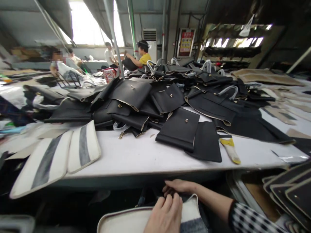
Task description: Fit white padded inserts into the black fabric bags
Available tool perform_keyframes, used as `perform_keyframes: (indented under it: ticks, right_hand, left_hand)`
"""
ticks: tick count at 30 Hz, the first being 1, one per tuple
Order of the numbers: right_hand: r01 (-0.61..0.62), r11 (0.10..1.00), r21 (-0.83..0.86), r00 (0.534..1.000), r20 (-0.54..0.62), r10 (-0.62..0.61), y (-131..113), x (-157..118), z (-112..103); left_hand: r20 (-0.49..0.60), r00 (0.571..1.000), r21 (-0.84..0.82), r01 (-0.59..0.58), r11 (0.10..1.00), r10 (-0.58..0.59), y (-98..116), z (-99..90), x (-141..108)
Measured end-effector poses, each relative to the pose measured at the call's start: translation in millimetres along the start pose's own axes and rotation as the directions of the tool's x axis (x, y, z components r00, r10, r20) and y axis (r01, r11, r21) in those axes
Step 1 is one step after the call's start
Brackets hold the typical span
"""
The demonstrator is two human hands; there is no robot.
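Black bag panels (131,94) heap the white table (136,152); left hand (165,216) and right hand (177,187) pinch a cream panel (126,220)

Two bare hands show at the bottom of the view, the left hand (165,215) and the right hand (178,186). The right forearm (210,200) is bare as far as a sleeve (250,220) with a bold black-and-white check, like small squares on a board. The left wrist runs out of frame, so its sleeve cannot be seen
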State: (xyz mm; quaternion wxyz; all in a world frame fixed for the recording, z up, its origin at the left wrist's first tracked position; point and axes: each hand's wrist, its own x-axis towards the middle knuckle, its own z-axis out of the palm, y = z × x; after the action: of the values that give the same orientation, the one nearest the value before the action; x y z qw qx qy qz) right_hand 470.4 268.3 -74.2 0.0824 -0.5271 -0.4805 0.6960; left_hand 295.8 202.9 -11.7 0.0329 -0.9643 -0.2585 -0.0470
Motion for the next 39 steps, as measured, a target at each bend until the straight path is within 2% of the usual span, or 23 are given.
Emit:
perform_keyframes:
  ticks: [3, 5, 8, 10, 14, 17, 21, 24, 28, 30, 34, 37, 39]
  right_hand:
    - [0.061, 0.996, -0.071, 0.997, 0.041, -0.058, -34, -28, 2]
    - [0.106, 0.987, -0.117, 0.994, 0.0, -0.107, -53, -40, 13]
    - [0.111, 0.974, -0.198, 0.984, -0.114, -0.135, -65, -43, 35]
    - [0.098, 0.959, -0.266, 0.978, -0.153, -0.142, -63, -38, 47]
    - [0.055, 0.907, -0.418, 0.981, -0.147, -0.127, -55, -28, 56]
    - [0.041, 0.845, -0.534, 0.978, -0.153, -0.144, -53, -25, 57]
    - [0.013, 0.743, -0.669, 0.971, -0.168, -0.169, -54, -26, 58]
    - [0.019, 0.667, -0.745, 0.976, -0.131, -0.173, -56, -28, 61]
    - [0.025, 0.597, -0.802, 0.979, -0.102, -0.178, -64, -28, 70]
    - [0.0, 0.588, -0.809, 0.977, -0.124, -0.171, -69, -28, 76]
    - [-0.02, 0.567, -0.823, 0.977, -0.137, -0.164, -77, -25, 90]
    - [-0.012, 0.541, -0.841, 0.983, -0.108, -0.146, -81, -21, 98]
    - [0.011, 0.526, -0.85, 0.988, -0.071, -0.134, -84, -17, 102]
  left_hand:
    - [0.093, 0.995, -0.105, 0.048, 0.993, -0.038, 2, -19.8, 5]
    - [0.123, 0.991, -0.203, 0.079, 0.976, -0.055, 0, -32.2, 5]
    - [0.123, 0.989, -0.409, 0.129, 0.903, -0.085, -13, -46.3, -5]
    - [0.121, 0.975, -0.523, 0.222, 0.823, -0.186, -29, -52.7, -19]
    - [0.226, 0.872, -0.577, 0.479, 0.661, -0.435, -64, -59.6, -57]
    - [0.3, 0.825, -0.579, 0.556, 0.596, -0.479, -79, -59.6, -76]
    - [0.334, 0.812, -0.633, 0.569, 0.524, -0.478, -89, -56.6, -83]
    - [0.362, 0.808, -0.674, 0.572, 0.467, -0.465, -98, -54.8, -90]
    - [0.386, 0.796, -0.714, 0.578, 0.395, -0.467, -110, -47.7, -113]
    - [0.376, 0.81, -0.782, 0.538, 0.315, -0.45, -113, -40.0, -127]
    - [0.319, 0.831, -0.913, 0.399, 0.086, -0.456, -112, -22.1, -146]
    - [0.331, 0.822, -0.925, 0.38, 0.013, -0.463, -110, -15.3, -150]
    - [0.346, 0.812, -0.918, 0.395, 0.008, -0.471, -109, -15.1, -150]
